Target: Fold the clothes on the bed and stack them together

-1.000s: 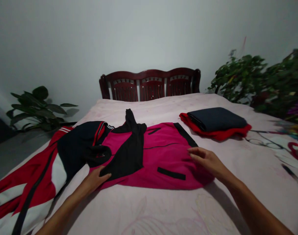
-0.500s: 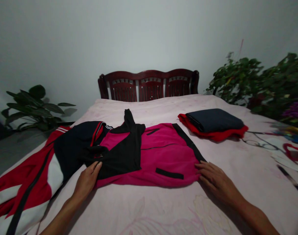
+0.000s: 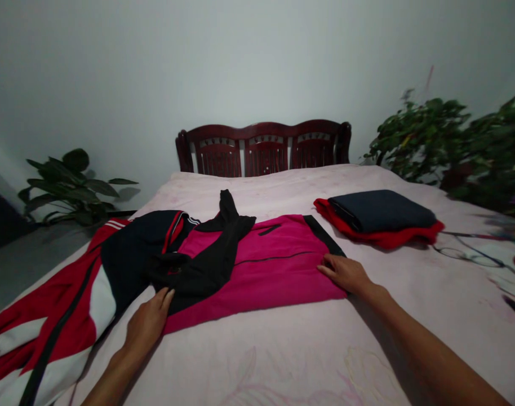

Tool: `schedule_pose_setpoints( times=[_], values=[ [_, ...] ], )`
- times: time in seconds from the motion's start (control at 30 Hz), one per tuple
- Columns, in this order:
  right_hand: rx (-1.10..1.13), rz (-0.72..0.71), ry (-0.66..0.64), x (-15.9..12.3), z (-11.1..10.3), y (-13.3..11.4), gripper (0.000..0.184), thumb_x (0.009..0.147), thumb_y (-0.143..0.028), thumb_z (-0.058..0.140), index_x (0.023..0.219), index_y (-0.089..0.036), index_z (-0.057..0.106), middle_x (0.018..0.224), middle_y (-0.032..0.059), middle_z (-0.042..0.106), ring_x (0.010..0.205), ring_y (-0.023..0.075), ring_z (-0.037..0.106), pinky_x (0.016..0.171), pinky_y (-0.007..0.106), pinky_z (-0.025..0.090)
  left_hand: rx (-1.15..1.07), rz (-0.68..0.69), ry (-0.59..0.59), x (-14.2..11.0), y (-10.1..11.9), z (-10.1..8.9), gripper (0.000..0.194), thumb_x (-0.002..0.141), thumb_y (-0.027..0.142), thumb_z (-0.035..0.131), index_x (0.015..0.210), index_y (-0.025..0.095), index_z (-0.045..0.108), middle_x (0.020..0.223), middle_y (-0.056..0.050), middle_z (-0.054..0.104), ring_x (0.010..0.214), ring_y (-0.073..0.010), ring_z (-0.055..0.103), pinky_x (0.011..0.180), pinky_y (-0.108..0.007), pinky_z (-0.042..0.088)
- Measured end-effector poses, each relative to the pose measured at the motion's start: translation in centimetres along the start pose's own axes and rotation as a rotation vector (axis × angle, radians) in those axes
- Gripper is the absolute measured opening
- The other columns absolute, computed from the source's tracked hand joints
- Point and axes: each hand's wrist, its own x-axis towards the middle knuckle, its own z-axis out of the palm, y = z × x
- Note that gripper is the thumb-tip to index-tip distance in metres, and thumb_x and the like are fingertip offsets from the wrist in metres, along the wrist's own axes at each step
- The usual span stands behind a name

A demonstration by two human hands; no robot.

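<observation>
A magenta and black jacket (image 3: pixel 278 282) lies front up on the bed, its black sleeve (image 3: pixel 215 259) laid across the upper part. At the jacket's near left edge my left hand (image 3: pixel 150 318) has thumb and fingers closed on the cloth by the shoulder. My right hand (image 3: pixel 346 273) pinches the magenta fabric close to the black hem (image 3: pixel 325 234) on the right. The near long side is turned inward, so only the far pocket shows. What lies under the fold is hidden.
Left of the jacket spreads a red, white and navy jacket (image 3: pixel 75 304). A folded dark blue garment (image 3: pixel 384 208) rests on a folded red one (image 3: pixel 380 239) at right. Glasses (image 3: pixel 469 256) lie beyond them. A wooden headboard (image 3: pixel 266 149) and potted plants (image 3: pixel 67 186) stand behind.
My right hand has moved inward and away from me, carrying the jacket's near lower edge over, and the near pocket is now covered. My left hand stays at the shoulder.
</observation>
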Motion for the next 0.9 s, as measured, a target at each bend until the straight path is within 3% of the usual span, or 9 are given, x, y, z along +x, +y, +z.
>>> schedule_pose_setpoints(
  times=[0.1, 0.2, 0.3, 0.4, 0.5, 0.57, 0.67, 0.77, 0.9],
  values=[
    [-0.076, -0.068, 0.156, -0.4, -0.1, -0.8, 0.038, 0.097, -0.05, 0.044, 0.104, -0.019, 0.066, 0.106, 0.0076, 0.067, 0.097, 0.0241, 0.06, 0.081, 0.036, 0.041, 0.108, -0.043, 0.003, -0.8, 0.9, -0.4, 0.055, 0.102, 0.052, 0.021, 0.136, 0.025, 0.053, 0.113, -0.011, 0.07, 0.106, -0.0313, 0.066, 0.084, -0.039, 0.048],
    [-0.005, -0.227, 0.299, -1.4, 0.6, -1.8, 0.044, 0.1, -0.05, 0.04, 0.126, -0.022, 0.062, 0.129, 0.0067, 0.062, 0.118, 0.0229, 0.055, 0.101, 0.039, 0.04, 0.18, -0.058, 0.021, -1.6, 1.8, -0.7, 0.05, 0.103, 0.051, 0.023, 0.135, 0.027, 0.052, 0.106, -0.01, 0.07, 0.101, -0.0318, 0.067, 0.078, -0.038, 0.047],
    [-0.005, -0.356, 0.272, -2.1, 2.8, -2.1, 0.051, 0.101, -0.048, 0.036, 0.141, -0.022, 0.054, 0.144, 0.005, 0.053, 0.134, 0.0245, 0.046, 0.112, 0.044, 0.034, 0.227, -0.022, 0.074, -2.1, 1.8, -0.4, 0.045, 0.103, 0.049, 0.028, 0.132, 0.025, 0.053, 0.102, -0.008, 0.07, 0.094, -0.0295, 0.068, 0.07, -0.035, 0.046],
    [-0.04, -0.284, 0.237, -2.1, 4.2, -1.9, 0.05, 0.101, -0.044, 0.036, 0.14, -0.022, 0.056, 0.144, 0.0032, 0.053, 0.136, 0.0284, 0.045, 0.114, 0.051, 0.032, 0.259, 0.104, 0.214, -2.2, 1.3, 0.1, 0.04, 0.102, 0.041, 0.037, 0.133, 0.02, 0.053, 0.112, -0.008, 0.067, 0.096, -0.0265, 0.066, 0.072, -0.034, 0.046],
    [-0.045, -0.199, 0.298, -2.0, 3.7, -2.9, 0.046, 0.099, -0.039, 0.039, 0.134, -0.02, 0.062, 0.139, 0.0055, 0.057, 0.134, 0.0297, 0.046, 0.115, 0.054, 0.03, 0.232, 0.262, 0.38, -2.0, 1.6, -0.3, 0.039, 0.099, 0.031, 0.045, 0.135, 0.018, 0.055, 0.118, -0.009, 0.063, 0.104, -0.0268, 0.06, 0.086, -0.038, 0.045],
    [-0.005, -0.194, 0.351, -2.2, 3.1, -4.7, 0.045, 0.099, -0.037, 0.039, 0.132, -0.02, 0.063, 0.139, 0.006, 0.057, 0.135, 0.0282, 0.045, 0.116, 0.052, 0.03, 0.117, 0.367, 0.425, -1.5, 2.8, -1.0, 0.036, 0.097, 0.026, 0.048, 0.131, 0.019, 0.06, 0.122, -0.008, 0.062, 0.109, -0.0256, 0.057, 0.095, -0.039, 0.043],
    [0.1, -0.295, 0.303, -2.7, 2.9, -8.2, 0.049, 0.101, -0.042, 0.036, 0.141, -0.023, 0.056, 0.149, 0.0023, 0.048, 0.141, 0.0237, 0.039, 0.119, 0.047, 0.03, -0.14, 0.443, 0.298, -0.1, 6.4, -2.3, 0.03, 0.097, 0.023, 0.047, 0.119, 0.02, 0.067, 0.123, -0.005, 0.064, 0.117, -0.0207, 0.056, 0.106, -0.033, 0.038],
    [0.121, -0.404, 0.154, -3.3, 3.7, -11.1, 0.052, 0.101, -0.043, 0.036, 0.15, -0.027, 0.044, 0.155, -0.0014, 0.038, 0.146, 0.0233, 0.032, 0.121, 0.049, 0.027, -0.251, 0.381, 0.13, 2.2, 10.6, -2.4, 0.033, 0.097, 0.027, 0.046, 0.12, 0.019, 0.069, 0.124, -0.005, 0.067, 0.117, -0.0186, 0.06, 0.105, -0.029, 0.041],
    [0.107, -0.41, 0.079, -3.5, 4.6, -12.4, 0.053, 0.101, -0.042, 0.036, 0.152, -0.027, 0.041, 0.157, -0.0007, 0.035, 0.147, 0.0258, 0.03, 0.121, 0.052, 0.025, -0.257, 0.288, 0.069, 5.4, 14.6, -0.6, 0.052, 0.085, 0.04, 0.064, 0.129, 0.012, 0.065, 0.12, -0.017, 0.067, 0.112, -0.0348, 0.063, 0.097, -0.045, 0.047]
  ],
)
